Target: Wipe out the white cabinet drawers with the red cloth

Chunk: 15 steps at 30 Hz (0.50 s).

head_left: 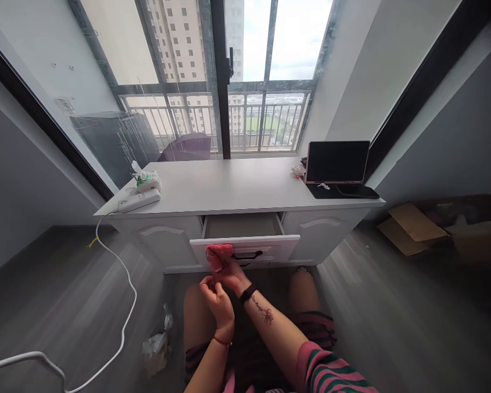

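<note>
A crumpled red cloth [220, 254] lies over the fingers of my right hand [234, 276], which is closed round its lower part just in front of the drawer. My left hand [220, 303] is lower and closer to me, with its fingers curled together close to the right hand. Whatever the left fingers pinch, if anything, is hidden. Behind the cloth, the white drawer [284, 245] is pulled partway out of the cabinet. Its dark handle [251, 255] shows just right of the cloth, and the part of its inside that I can see is bare.
The white cabinet top [229, 185] carries a tissue pack [148, 180] and power strip [139, 201] at left, and a tablet [337, 162] at right. A white cable [126, 316] runs over the floor. Cardboard boxes [413, 226] stand right; a plastic bag [155, 346] lies left of my legs.
</note>
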### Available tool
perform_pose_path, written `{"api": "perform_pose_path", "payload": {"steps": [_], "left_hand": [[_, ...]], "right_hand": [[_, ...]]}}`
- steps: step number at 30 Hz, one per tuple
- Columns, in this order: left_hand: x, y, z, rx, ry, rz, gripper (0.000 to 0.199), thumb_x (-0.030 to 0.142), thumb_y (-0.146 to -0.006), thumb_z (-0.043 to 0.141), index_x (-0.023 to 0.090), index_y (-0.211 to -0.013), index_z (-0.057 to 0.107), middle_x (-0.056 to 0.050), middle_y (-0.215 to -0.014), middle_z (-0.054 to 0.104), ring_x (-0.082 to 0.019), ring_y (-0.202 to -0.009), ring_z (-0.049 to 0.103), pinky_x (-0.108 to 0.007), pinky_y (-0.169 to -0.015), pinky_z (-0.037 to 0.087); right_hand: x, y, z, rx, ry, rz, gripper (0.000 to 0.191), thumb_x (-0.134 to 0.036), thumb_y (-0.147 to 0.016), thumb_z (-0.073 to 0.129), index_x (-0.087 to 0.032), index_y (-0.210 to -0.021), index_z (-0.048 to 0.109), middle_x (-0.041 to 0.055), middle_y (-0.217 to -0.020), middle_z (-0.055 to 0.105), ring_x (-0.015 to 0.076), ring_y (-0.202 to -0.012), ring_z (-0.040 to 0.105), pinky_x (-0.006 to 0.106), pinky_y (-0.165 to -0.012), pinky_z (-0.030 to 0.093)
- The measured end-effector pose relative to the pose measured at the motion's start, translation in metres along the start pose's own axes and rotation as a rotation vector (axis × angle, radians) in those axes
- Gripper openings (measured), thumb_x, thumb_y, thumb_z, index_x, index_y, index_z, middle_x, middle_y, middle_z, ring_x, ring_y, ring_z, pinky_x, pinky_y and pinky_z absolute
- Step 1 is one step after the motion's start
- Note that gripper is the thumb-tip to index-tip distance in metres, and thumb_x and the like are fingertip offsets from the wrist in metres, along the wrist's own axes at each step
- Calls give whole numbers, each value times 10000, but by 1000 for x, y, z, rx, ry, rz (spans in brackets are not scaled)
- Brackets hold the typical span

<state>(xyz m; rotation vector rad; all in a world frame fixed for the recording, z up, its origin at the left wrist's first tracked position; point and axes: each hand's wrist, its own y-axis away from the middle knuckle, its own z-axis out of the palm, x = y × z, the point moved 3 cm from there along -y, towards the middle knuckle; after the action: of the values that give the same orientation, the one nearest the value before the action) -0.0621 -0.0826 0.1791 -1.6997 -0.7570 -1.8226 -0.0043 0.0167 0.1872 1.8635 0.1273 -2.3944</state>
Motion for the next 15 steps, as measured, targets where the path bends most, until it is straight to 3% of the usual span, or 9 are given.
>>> {"api": "perform_pose_path", "payload": {"steps": [3,6,10,13,15], "left_hand": [[0,-9,1,26,28,-64,125,166,-855,576,268,-908,528,-22,-960,576,-247,-1045,581,-378,-1043,429],[-12,-19,16,-36,56,-206,113,144,-833,607,245,-864,569,-15,-914,601,-226,-978,597,-388,-1037,439],[-26,-21,52,-221,204,-502,139,70,-810,623,209,-804,624,-8,-813,652,-172,-819,633,-377,-987,491],[-22,-15,82,-415,320,-628,118,66,-812,648,181,-794,664,-32,-803,707,-165,-774,682,-353,-918,544],[-18,-12,95,-472,344,-669,95,82,-820,682,174,-804,670,-53,-835,738,-173,-760,710,-356,-879,573]], "right_hand": [[-23,2,-11,-107,-120,18,338,-161,-973,276,-204,-825,578,35,-754,559,176,-680,487,311,-664,516],[-47,13,-38,-137,-132,-41,281,-193,-942,297,-229,-793,532,21,-770,444,177,-666,358,311,-661,472],[-69,32,-85,-105,-80,-99,259,-204,-920,286,-236,-779,501,3,-796,351,172,-664,246,317,-668,434],[-79,43,-127,-44,-23,-120,250,-217,-912,302,-238,-763,502,2,-796,350,176,-672,249,327,-675,437],[-83,50,-156,12,11,-134,258,-242,-914,315,-236,-755,518,3,-786,357,179,-676,269,335,-679,444]]}}
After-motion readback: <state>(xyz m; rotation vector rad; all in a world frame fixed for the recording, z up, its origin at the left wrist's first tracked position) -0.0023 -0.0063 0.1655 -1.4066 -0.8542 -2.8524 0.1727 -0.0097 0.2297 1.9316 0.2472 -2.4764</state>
